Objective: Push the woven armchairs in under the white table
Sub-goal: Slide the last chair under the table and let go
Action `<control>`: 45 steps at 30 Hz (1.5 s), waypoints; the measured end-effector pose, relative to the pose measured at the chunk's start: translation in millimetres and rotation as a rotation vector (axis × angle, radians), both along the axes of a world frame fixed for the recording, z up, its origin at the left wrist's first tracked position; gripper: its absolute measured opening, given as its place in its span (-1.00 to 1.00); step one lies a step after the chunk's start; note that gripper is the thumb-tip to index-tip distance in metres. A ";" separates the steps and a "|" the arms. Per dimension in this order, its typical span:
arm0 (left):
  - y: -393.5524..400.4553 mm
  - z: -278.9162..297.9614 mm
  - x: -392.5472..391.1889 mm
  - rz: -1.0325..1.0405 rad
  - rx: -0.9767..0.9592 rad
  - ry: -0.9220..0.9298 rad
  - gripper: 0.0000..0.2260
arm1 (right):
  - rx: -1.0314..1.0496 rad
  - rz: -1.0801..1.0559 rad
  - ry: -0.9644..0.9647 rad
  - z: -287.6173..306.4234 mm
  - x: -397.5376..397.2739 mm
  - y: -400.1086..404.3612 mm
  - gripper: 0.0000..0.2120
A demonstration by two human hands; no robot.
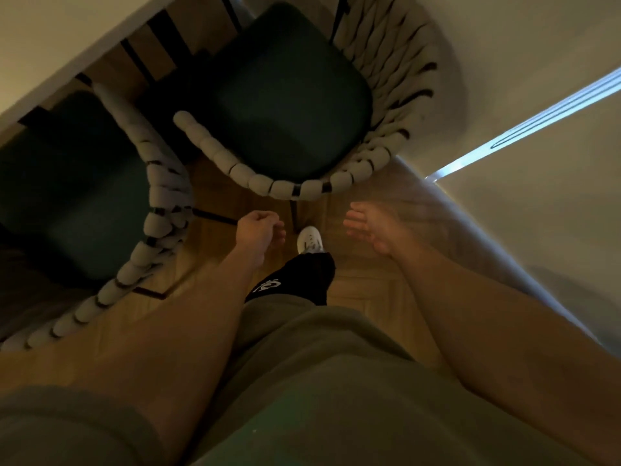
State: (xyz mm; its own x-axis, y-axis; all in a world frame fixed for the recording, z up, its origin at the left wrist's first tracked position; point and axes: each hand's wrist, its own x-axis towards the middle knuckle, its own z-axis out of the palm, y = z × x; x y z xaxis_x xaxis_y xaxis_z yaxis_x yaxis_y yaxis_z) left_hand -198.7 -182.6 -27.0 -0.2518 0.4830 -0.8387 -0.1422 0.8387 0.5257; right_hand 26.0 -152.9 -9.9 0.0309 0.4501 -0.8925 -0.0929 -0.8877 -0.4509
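Two armchairs are sitting only partly under the table (50,45), one (285,105) just ahead of both hands, the other (84,196) beyond the loosely curled, empty left hand (257,230), while the right hand (369,227) is hanging relaxed, gripping nothing.

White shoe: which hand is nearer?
Left. The left hand, loosely curled, sits just beside the white shoe; the right hand, fingers open, is farther off on its other side.
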 end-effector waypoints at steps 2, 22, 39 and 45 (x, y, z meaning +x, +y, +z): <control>15.0 -1.1 13.6 -0.027 0.009 0.023 -0.93 | 0.000 0.017 -0.013 1.5 10.2 18.8 -0.65; 112.9 -13.1 111.7 0.444 -0.160 0.088 -0.91 | -0.089 0.333 -0.107 -14.9 115.0 194.8 -0.72; 108.5 -25.5 192.0 1.152 -0.133 -0.179 -0.61 | -0.275 0.327 -0.027 -36.8 157.6 270.2 -0.50; 123.1 -45.2 171.7 1.205 -0.161 -0.242 -0.56 | -0.327 0.249 0.056 -57.1 144.3 289.0 -0.68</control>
State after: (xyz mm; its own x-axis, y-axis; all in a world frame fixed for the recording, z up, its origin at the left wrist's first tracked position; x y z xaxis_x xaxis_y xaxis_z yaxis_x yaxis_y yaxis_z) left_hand -27.0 -59.5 -72.2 -0.2942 -0.0619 -0.9537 -0.9463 0.1586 0.2816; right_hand 170.3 136.2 -67.0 -0.0953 0.1305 -0.9869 0.1261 -0.9818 -0.1420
